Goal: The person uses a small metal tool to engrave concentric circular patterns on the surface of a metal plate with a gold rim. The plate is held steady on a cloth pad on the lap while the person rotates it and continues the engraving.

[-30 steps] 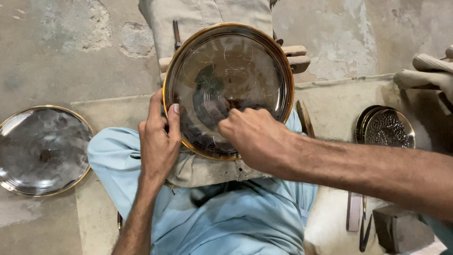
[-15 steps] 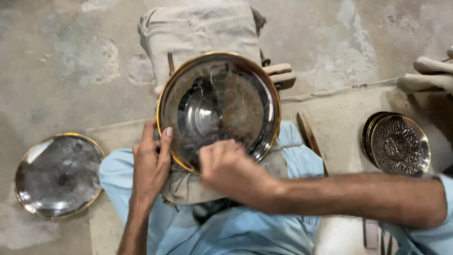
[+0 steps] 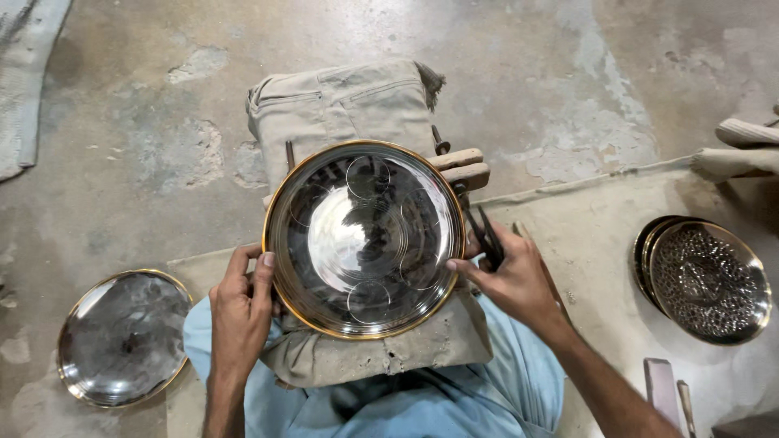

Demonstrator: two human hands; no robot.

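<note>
Right hand [image 3: 510,280] withdrawn from centre to right rim of round gold-edged polished metal plate [image 3: 365,239] on khaki cloth pad [image 3: 349,105], gripping dark compass tool [image 3: 485,235]; left hand [image 3: 239,312] clasping left rim.

A round, shiny metal plate [image 3: 365,239] with a brass-coloured rim lies face up on a folded beige cloth pad [image 3: 357,109] over the person's lap. Faint scribed circles mark its mirror surface. A dark compass-like tool [image 3: 485,235] stands at its right edge.
</note>
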